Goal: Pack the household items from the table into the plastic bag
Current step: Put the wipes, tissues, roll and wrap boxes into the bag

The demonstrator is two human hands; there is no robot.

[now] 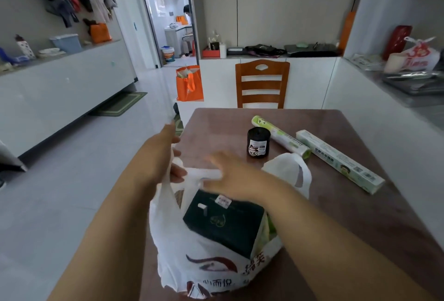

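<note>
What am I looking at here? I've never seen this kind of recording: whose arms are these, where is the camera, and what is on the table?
There is no machine: one camera worn on a person's head looks down at their bare arms. The left hand grips a handle of the white plastic bag on the brown table. The right hand, blurred, hovers open over the bag's mouth. A dark green box is already inside. Still unpacked on the table: a black roll, a clear-wrapped roll and a long green carton.
</note>
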